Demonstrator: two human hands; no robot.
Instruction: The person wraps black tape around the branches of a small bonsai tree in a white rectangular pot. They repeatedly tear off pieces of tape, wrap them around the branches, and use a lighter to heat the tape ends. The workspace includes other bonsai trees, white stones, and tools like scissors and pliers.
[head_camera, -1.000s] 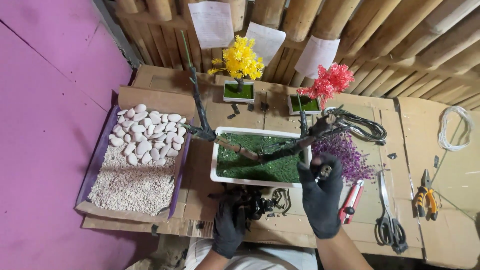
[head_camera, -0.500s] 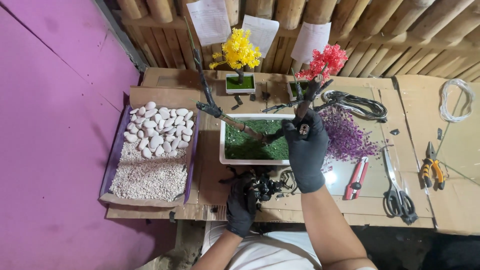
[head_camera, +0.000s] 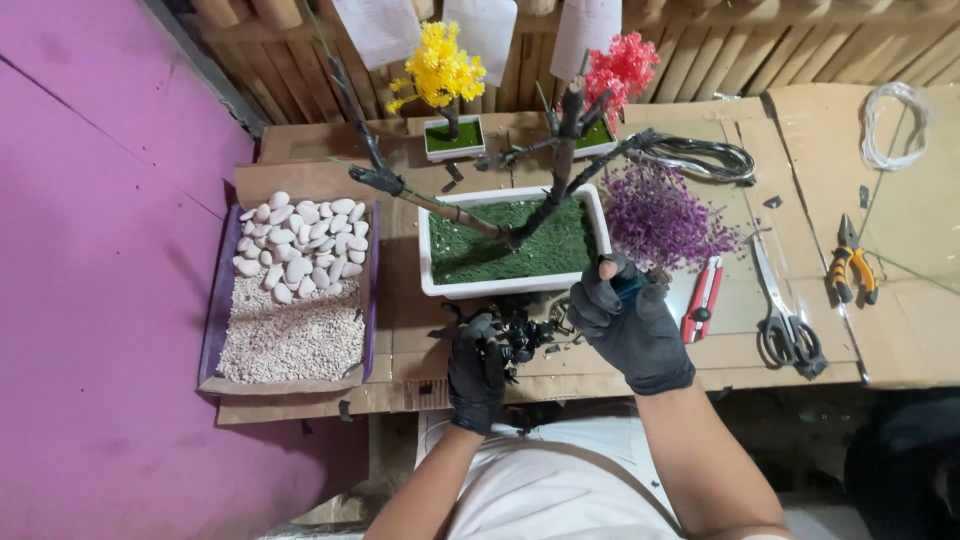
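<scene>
Head view, left hand: the black-gloved left hand (head_camera: 477, 375) is at the near edge of the cardboard-covered work table (head_camera: 820, 130), its fingers curled round a tangled clump of small dark wire pieces (head_camera: 522, 335).

Head view, right hand: the black-gloved right hand (head_camera: 628, 325) is clenched round a small dark blue-green object (head_camera: 630, 287), thumb raised; what the object is cannot be told. The hand sits just in front of the planter's near right corner.

Head view, planter: a white rectangular tray filled with green artificial moss (head_camera: 515, 243) stands mid-table. A dark bare-branched model tree (head_camera: 560, 160) rises from the moss, one long branch reaching left over the table.

Head view, left of planter: a shallow purple-lined cardboard box (head_camera: 292, 300) holds smooth white pebbles at its far end and fine pale gravel at its near end.

Head view, right of planter: a bunch of purple artificial blossom (head_camera: 660, 215) lies touching the tray's right side. Beyond it lie a red utility knife (head_camera: 703, 300), grey scissors (head_camera: 785, 320) and yellow-handled pliers (head_camera: 850, 262).

Head view, back of table: a small yellow-flowered model tree (head_camera: 440, 75) and a small red-flowered model tree (head_camera: 620, 70) stand in small white pots, with a coil of black wire (head_camera: 700, 158) to their right.
</scene>
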